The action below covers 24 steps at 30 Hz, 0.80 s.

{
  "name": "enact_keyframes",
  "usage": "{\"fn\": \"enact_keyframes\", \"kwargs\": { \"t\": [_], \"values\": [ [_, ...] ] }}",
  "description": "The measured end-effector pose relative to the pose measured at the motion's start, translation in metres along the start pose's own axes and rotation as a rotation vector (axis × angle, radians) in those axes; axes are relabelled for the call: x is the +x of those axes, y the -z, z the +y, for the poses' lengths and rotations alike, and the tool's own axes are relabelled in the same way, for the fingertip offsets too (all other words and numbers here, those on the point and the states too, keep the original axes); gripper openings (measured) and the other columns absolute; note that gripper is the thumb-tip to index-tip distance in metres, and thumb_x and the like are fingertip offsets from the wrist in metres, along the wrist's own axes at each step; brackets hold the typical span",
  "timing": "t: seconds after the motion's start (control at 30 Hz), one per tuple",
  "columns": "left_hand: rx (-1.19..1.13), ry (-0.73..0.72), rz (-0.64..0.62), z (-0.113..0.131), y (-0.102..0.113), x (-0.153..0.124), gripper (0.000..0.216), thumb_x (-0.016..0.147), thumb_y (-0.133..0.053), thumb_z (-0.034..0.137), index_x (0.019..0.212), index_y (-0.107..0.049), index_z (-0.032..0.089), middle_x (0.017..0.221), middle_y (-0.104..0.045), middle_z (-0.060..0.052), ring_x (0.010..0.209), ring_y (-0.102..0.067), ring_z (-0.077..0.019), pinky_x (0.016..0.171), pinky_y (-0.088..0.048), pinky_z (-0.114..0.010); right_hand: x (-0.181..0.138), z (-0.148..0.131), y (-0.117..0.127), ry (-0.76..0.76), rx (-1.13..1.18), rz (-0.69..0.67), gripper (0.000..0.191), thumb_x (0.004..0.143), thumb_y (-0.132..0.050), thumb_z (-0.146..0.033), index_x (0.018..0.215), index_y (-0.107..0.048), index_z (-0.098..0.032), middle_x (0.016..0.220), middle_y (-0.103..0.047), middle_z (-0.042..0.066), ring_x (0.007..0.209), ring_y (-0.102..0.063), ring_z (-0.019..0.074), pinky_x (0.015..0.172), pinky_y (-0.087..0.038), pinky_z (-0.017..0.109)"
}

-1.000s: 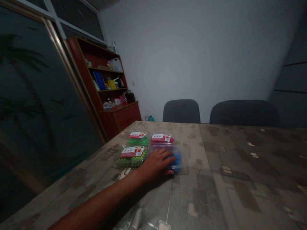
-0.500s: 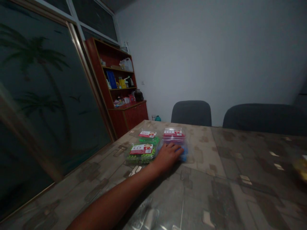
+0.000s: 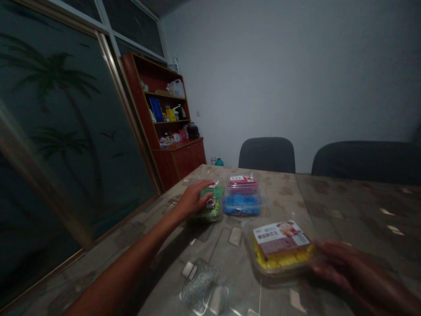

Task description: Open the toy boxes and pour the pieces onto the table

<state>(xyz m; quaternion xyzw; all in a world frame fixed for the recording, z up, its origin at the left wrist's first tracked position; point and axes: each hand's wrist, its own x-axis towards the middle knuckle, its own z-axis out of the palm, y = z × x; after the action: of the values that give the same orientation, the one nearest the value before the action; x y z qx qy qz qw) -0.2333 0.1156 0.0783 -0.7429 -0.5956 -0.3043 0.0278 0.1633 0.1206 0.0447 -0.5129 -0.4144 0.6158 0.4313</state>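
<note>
My left hand reaches out to the far left of the table, its fingers curled over a clear lidded box of green pieces. Just right of it lies a box of blue pieces, and behind that a box of red pieces with a red-and-white label. Nearer me, a clear box of yellow pieces with a similar label rests on the table. My right hand, blurred by motion, grips its right edge.
The table has a patterned brown cover under a glossy sheet. Two dark chairs stand at its far side. A red-brown shelf cabinet with bottles and boxes stands at the back left, beside a dark glass partition.
My left hand has moved from the blue box left onto the green box. My right hand has come in from the right with the yellow box. The view has shifted left.
</note>
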Motion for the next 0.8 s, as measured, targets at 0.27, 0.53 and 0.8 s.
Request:
{"fn": "enact_keyframes", "kwargs": {
  "t": [0.27,0.53,0.8],
  "values": [
    [-0.296,0.463,-0.008,-0.082,0.012,-0.056,0.05,0.081,-0.059,0.048,0.114,-0.059,0.011,0.111,-0.064,-0.015,0.098,-0.061,-0.0254,0.09,-0.047,-0.045,-0.004,0.021,-0.083,-0.188,0.315,-0.133,0.004,0.077,-0.065,-0.013,0.076,-0.062,-0.012,0.081,-0.068,0.01,0.071,-0.067,0.0172,0.07,-0.06,0.025],
    [-0.62,0.615,-0.093,-0.098,0.036,-0.066,0.055,0.071,-0.07,0.042,0.115,-0.06,0.011,0.103,-0.066,-0.011,0.087,-0.062,-0.0206,0.078,-0.048,-0.035,0.009,0.035,-0.111,-0.141,0.348,-0.106,0.001,0.085,-0.057,-0.006,0.086,-0.058,-0.007,0.092,-0.068,0.012,0.083,-0.068,0.0191,0.077,-0.06,0.028],
    [-0.698,0.724,-0.047,-0.101,0.072,-0.12,0.066,0.064,-0.076,0.051,0.115,-0.061,0.013,0.109,-0.065,-0.01,0.092,-0.06,-0.0235,0.08,-0.046,-0.032,0.012,0.037,-0.144,-0.107,0.415,-0.129,0.011,0.086,-0.058,-0.016,0.093,-0.055,-0.007,0.092,-0.067,0.012,0.082,-0.068,0.0177,0.08,-0.059,0.026]
  ]
}}
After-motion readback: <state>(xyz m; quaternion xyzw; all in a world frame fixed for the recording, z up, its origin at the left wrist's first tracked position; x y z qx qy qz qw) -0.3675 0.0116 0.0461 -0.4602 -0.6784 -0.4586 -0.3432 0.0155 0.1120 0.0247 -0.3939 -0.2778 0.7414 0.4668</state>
